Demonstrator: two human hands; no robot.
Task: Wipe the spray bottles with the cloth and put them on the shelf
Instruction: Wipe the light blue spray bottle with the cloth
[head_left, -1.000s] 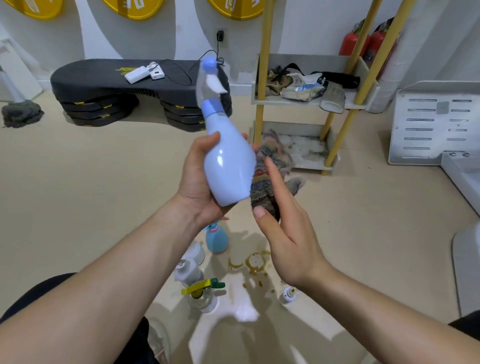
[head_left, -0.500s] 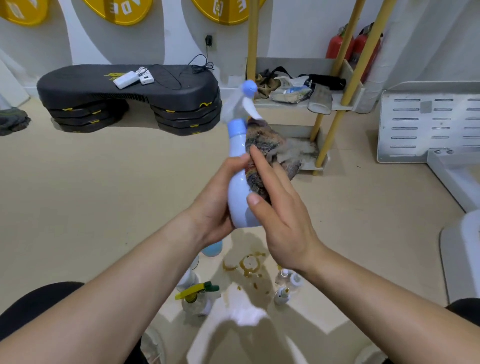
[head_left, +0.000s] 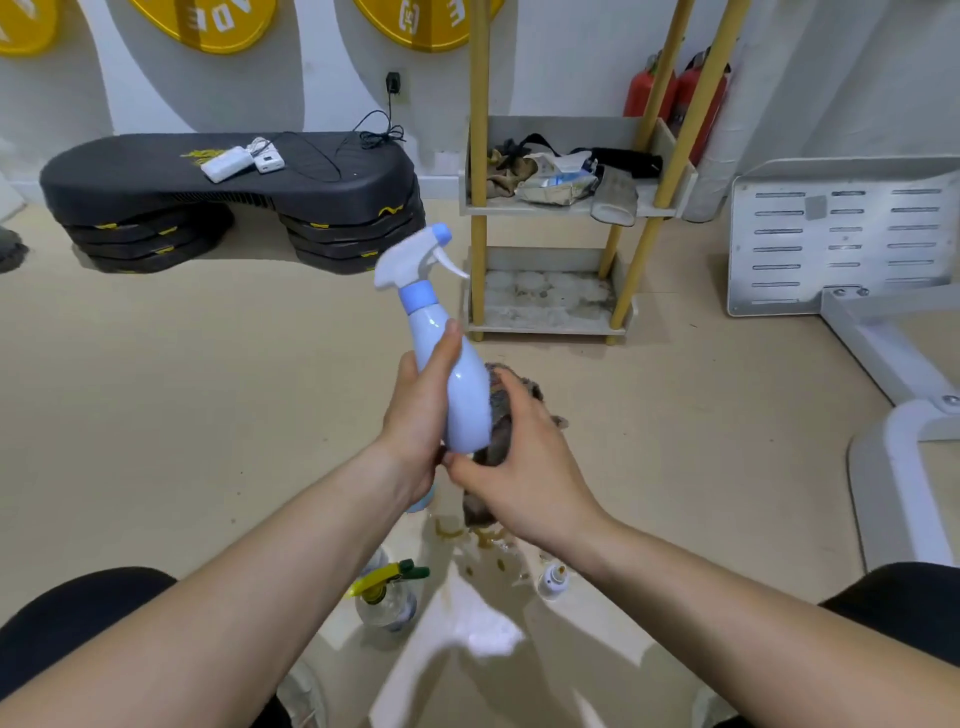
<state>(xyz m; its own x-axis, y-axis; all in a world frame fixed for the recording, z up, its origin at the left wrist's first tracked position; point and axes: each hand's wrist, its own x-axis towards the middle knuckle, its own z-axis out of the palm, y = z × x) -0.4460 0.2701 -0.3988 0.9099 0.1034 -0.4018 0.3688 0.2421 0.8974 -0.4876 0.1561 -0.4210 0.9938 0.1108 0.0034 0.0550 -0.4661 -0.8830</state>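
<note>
Slippage is my worry: left hand (head_left: 418, 415) wraps the blue spray bottle (head_left: 460, 384), held up before me; right hand (head_left: 524, 467) bunches the cloth (head_left: 500, 408) against its base, and hard rubbing could twist it free.

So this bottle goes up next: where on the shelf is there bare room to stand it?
The shelf's bottom tier, between the yellow posts, is bare though stained. The upper tier is crowded with rags and packets.

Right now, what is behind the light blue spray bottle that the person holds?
A grey cloth, held by the right hand, lies against the spray bottle; the left hand grips that bottle. How far the cloth wraps behind is covered.
</note>
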